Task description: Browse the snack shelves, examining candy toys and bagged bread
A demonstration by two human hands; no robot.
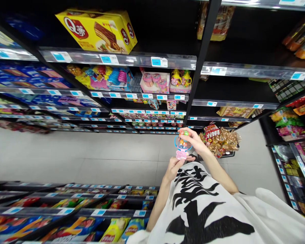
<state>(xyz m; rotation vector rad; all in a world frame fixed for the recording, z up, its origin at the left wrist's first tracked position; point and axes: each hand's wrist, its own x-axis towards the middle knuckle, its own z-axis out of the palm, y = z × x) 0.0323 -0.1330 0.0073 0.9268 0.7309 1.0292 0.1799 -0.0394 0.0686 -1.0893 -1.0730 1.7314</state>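
Between my hands, in front of my body, is a small clear candy toy [183, 145] with colourful pieces inside, blue loop handles at its sides and a pink part at the bottom. My right hand [194, 140] is closed around its upper end, fingers wrapped over the top. From below, my left hand [173, 168] grips the pink bottom part between thumb and fingers. Similar yellow-handled candy bottles [181, 78] stand in a display box on the shelf ahead, beside a box of pink round tubs [155, 81].
Tall black shelves with price tags [159, 62] run ahead of me, carrying a yellow cake box [99, 30]. Snack-bag shelves [117, 228] stand behind on the left. A gold tinsel heap [222, 142] rests low by my right arm. Tiled floor [117, 149] lies between.
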